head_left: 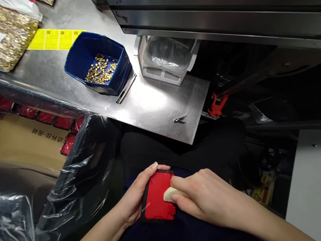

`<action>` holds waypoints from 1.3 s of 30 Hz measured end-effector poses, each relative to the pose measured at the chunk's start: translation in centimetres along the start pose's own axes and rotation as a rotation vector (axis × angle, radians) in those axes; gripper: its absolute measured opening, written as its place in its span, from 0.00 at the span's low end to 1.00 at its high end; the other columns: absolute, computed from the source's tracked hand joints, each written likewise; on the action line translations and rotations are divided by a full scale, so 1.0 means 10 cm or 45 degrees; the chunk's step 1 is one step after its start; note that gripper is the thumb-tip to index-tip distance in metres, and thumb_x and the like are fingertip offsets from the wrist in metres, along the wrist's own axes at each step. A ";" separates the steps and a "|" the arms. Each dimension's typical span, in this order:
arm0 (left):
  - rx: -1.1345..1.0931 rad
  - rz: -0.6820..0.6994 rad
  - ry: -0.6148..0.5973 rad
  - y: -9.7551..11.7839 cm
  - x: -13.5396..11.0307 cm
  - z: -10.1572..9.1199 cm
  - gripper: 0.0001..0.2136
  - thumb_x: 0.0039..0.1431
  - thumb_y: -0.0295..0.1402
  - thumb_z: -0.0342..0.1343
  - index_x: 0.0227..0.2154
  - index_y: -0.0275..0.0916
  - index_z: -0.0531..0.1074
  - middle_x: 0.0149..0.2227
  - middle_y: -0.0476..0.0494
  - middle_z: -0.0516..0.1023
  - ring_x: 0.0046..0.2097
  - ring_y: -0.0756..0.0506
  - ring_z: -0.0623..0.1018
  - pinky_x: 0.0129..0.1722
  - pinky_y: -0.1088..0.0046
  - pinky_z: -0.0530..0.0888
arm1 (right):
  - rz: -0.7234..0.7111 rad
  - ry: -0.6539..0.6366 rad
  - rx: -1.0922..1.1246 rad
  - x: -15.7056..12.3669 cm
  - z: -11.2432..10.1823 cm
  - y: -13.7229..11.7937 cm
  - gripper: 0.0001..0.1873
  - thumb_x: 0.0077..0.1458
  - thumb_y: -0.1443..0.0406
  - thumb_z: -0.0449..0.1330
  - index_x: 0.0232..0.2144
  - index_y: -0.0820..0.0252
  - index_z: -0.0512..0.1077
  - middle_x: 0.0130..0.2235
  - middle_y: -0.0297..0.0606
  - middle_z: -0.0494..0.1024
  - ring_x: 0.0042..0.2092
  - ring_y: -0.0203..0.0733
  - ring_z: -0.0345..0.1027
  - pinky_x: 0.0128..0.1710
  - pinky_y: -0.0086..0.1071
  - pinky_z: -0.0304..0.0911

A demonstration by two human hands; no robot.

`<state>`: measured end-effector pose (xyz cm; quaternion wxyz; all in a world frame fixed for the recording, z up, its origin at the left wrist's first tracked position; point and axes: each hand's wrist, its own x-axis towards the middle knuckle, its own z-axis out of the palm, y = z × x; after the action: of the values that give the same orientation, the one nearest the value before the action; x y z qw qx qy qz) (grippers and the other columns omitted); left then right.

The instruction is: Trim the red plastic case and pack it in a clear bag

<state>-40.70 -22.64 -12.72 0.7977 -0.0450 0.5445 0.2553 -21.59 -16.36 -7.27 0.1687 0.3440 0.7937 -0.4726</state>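
Note:
My left hand (137, 194) is wrapped around the left edge of a red plastic part with a black rim (156, 195), held above my lap. In my right hand (203, 192) is a small cream-coloured piece with a blunt tip (169, 194), pinched between thumb and fingers. Its tip appears to touch the red face near the right side. Most of the piece is hidden in my fist, so its kind cannot be made out. Small moulded details (171, 210) show at the part's lower right corner.
On the metal bench (158, 108) are a blue bin of small brass pieces (95, 57), a utility knife (126, 88), small pliers (180, 120), a grey tray (161, 76) and a bag of brass pieces (0, 35). To the left, a plastic-lined box (75, 177) holds cardboard and several red parts.

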 end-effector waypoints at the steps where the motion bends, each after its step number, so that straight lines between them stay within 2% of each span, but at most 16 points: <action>1: 0.010 0.011 0.002 0.00 0.00 0.01 0.21 0.64 0.50 0.58 0.47 0.36 0.79 0.36 0.38 0.84 0.32 0.43 0.81 0.32 0.71 0.78 | -0.010 -0.009 -0.004 0.00 0.00 0.00 0.12 0.70 0.59 0.51 0.34 0.55 0.68 0.28 0.29 0.76 0.26 0.34 0.63 0.28 0.32 0.40; 3: 0.015 0.033 0.019 0.01 -0.01 0.03 0.21 0.64 0.50 0.59 0.47 0.36 0.79 0.37 0.37 0.84 0.33 0.42 0.82 0.33 0.70 0.79 | -0.022 0.005 -0.020 0.00 0.00 0.01 0.12 0.70 0.59 0.52 0.34 0.54 0.68 0.28 0.29 0.76 0.26 0.35 0.64 0.28 0.32 0.41; 7: -0.042 -0.015 0.036 0.01 -0.03 0.04 0.20 0.64 0.49 0.59 0.45 0.36 0.79 0.32 0.40 0.83 0.28 0.44 0.80 0.30 0.71 0.78 | 0.021 0.082 -0.034 0.00 0.00 0.03 0.11 0.70 0.60 0.52 0.35 0.54 0.69 0.29 0.29 0.78 0.26 0.35 0.66 0.28 0.32 0.41; 11: -0.050 -0.013 0.051 0.01 -0.02 0.03 0.20 0.63 0.49 0.60 0.45 0.36 0.79 0.34 0.38 0.84 0.30 0.43 0.81 0.31 0.71 0.79 | -0.015 0.052 -0.027 0.02 -0.01 0.03 0.12 0.70 0.58 0.53 0.34 0.54 0.69 0.27 0.29 0.77 0.26 0.35 0.67 0.28 0.32 0.41; 15: -0.084 -0.036 0.013 0.02 0.00 0.00 0.20 0.64 0.50 0.59 0.44 0.36 0.79 0.32 0.39 0.83 0.27 0.45 0.79 0.29 0.73 0.78 | 0.016 0.115 -0.036 0.03 -0.02 0.02 0.12 0.71 0.58 0.52 0.36 0.54 0.69 0.30 0.30 0.80 0.28 0.36 0.70 0.28 0.32 0.43; 19: -0.097 -0.044 0.041 0.03 0.00 0.01 0.19 0.67 0.48 0.57 0.46 0.36 0.79 0.34 0.39 0.83 0.30 0.44 0.81 0.31 0.72 0.79 | -0.011 0.058 -0.025 0.00 -0.02 0.02 0.13 0.70 0.58 0.53 0.33 0.55 0.68 0.29 0.29 0.80 0.27 0.35 0.70 0.27 0.32 0.42; 24: -0.142 -0.108 0.042 0.03 0.01 0.02 0.20 0.69 0.48 0.54 0.45 0.36 0.78 0.32 0.39 0.83 0.26 0.46 0.79 0.28 0.73 0.79 | 0.030 0.109 -0.018 -0.04 0.02 0.06 0.10 0.72 0.59 0.52 0.39 0.52 0.70 0.33 0.29 0.83 0.30 0.37 0.75 0.28 0.32 0.44; 26: -0.160 -0.141 0.041 0.02 0.01 0.02 0.20 0.69 0.49 0.53 0.46 0.36 0.78 0.34 0.37 0.84 0.28 0.45 0.81 0.29 0.72 0.79 | -0.010 0.098 -0.005 -0.05 0.05 0.08 0.09 0.72 0.60 0.51 0.39 0.52 0.70 0.33 0.28 0.83 0.30 0.36 0.75 0.28 0.32 0.44; 29: -0.121 -0.100 0.073 0.02 0.01 0.03 0.20 0.69 0.49 0.54 0.47 0.36 0.78 0.37 0.35 0.84 0.32 0.42 0.83 0.31 0.71 0.80 | -0.074 0.080 -0.032 -0.05 0.07 0.08 0.13 0.72 0.57 0.51 0.36 0.53 0.69 0.32 0.28 0.82 0.29 0.36 0.75 0.27 0.32 0.43; 31: -0.098 -0.070 0.089 0.02 0.01 0.04 0.20 0.68 0.49 0.55 0.46 0.36 0.78 0.34 0.37 0.84 0.30 0.44 0.82 0.30 0.72 0.79 | -0.052 0.102 -0.062 -0.04 0.07 0.09 0.13 0.73 0.57 0.50 0.37 0.53 0.69 0.33 0.29 0.83 0.30 0.37 0.75 0.27 0.33 0.42; 34: -0.125 -0.119 0.062 0.02 0.02 0.03 0.21 0.67 0.50 0.55 0.44 0.36 0.79 0.31 0.39 0.83 0.26 0.46 0.79 0.28 0.73 0.78 | -0.020 0.115 -0.063 -0.06 0.09 0.11 0.09 0.73 0.59 0.51 0.40 0.51 0.69 0.35 0.29 0.84 0.31 0.37 0.76 0.28 0.32 0.42; 39: -0.056 -0.048 0.036 0.01 0.03 0.01 0.22 0.63 0.51 0.59 0.46 0.36 0.79 0.37 0.35 0.85 0.34 0.40 0.83 0.34 0.68 0.81 | -0.148 0.078 -0.079 -0.06 0.14 0.05 0.14 0.72 0.57 0.51 0.34 0.54 0.67 0.31 0.28 0.82 0.28 0.35 0.73 0.26 0.33 0.41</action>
<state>-40.52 -22.42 -12.94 0.7934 -0.0764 0.5491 0.2515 -20.89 -17.59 -7.94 0.1272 0.3063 0.8314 -0.4459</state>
